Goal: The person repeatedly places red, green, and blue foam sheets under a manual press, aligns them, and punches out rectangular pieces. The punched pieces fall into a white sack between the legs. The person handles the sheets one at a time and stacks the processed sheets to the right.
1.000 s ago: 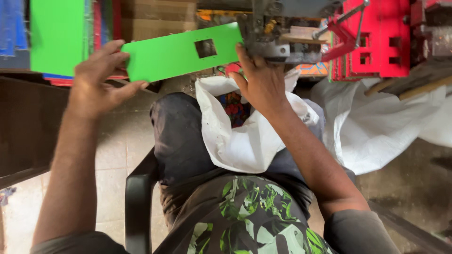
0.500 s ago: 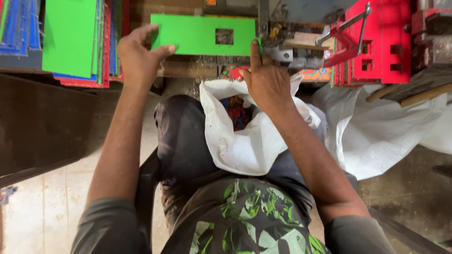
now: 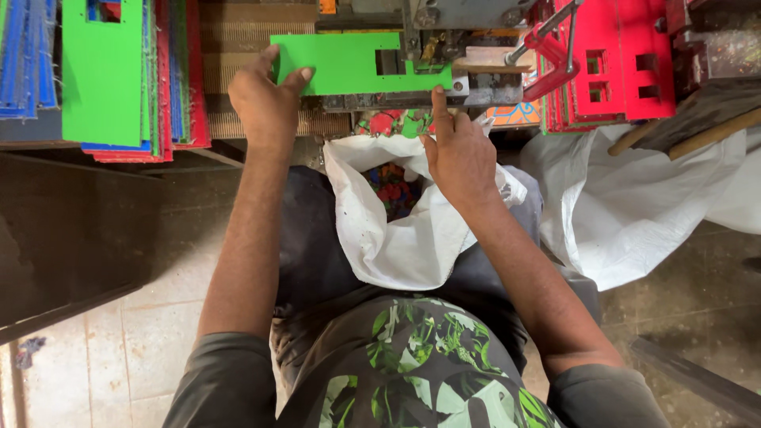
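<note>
At upper centre, the left hand [image 3: 265, 99] pinches the green sheet [image 3: 337, 63] under the press [image 3: 444, 47]. The right hand [image 3: 460, 154], forefinger extended, steadies its edge. That finger risks being caught by the tool.

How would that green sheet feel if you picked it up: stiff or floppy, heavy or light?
Probably fairly stiff: the green sheet stays flat although the left hand grips only its end. Likely light, since a thumb-and-finger pinch seems to carry it. It looks thin and smooth, so it may slide easily; the right hand steadies its edge with a fingertip by the press.
</note>
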